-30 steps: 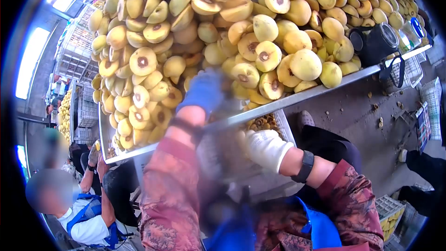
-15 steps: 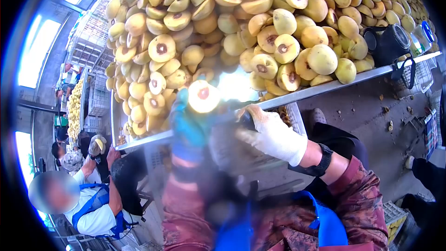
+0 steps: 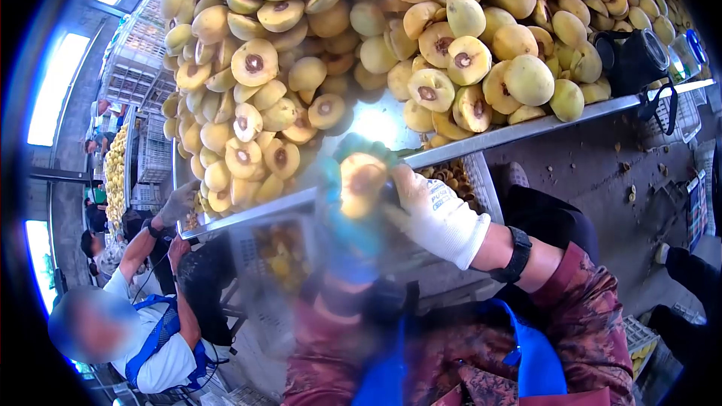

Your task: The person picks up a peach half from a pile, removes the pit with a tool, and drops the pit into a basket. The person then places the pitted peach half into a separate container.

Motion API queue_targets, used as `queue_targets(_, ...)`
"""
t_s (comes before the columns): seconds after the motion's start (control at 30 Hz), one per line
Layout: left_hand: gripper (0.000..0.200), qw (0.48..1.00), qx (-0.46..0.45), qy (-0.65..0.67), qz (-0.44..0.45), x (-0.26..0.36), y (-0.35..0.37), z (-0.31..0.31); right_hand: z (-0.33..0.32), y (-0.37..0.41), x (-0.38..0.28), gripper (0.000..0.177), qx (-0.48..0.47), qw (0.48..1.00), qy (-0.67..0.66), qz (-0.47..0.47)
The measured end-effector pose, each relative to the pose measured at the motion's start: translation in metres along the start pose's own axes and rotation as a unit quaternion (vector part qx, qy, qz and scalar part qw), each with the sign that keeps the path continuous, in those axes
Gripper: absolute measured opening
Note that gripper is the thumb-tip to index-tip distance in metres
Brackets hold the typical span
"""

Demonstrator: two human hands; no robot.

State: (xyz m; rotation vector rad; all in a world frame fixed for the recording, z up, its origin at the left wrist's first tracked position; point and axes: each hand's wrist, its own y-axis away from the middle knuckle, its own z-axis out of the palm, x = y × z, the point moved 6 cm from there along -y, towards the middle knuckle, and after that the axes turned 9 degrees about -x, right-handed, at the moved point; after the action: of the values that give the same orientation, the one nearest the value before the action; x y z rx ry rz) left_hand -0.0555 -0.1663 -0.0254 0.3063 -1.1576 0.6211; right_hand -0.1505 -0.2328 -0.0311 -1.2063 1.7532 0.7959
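My left hand (image 3: 347, 234), in a blue-green glove smeared by motion, is closed round a halved yellow peach (image 3: 364, 180). The peach's cut face is turned up, with a brownish centre. Close against its right side is my right hand (image 3: 445, 214), in a white knitted glove, with curled fingers. Something dark shows at those fingers, too blurred and covered to name. Just beyond both hands, a large heap of peach halves (image 3: 259, 60) lies on a metal table (image 3: 481, 143); many show brown pits or hollows.
A crate with brown bits (image 3: 489, 188) stands under the table edge, and yellow pieces (image 3: 284, 252) lie below, left of my hands. A black cup-like container (image 3: 635, 60) with a strap sits at the right edge. Left, a co-worker (image 3: 162, 331) reaches to the table's corner.
My left hand has brought the peach half right and down, from over the table edge to my right hand. The co-worker's hand has moved up to the table corner.
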Motion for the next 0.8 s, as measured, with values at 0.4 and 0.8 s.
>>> queue_targets(0.4,0.059,0.999,0.03,0.014,0.007,-0.005,0.016,-0.001,0.016,0.007,0.003,0.027,0.031,0.997,-0.042,-0.064)
queue_targets(0.8,0.062,0.955,0.015,-0.271,0.117,0.014,0.025,0.006,0.031,0.009,0.005,0.03,0.012,0.983,-0.141,-0.118)
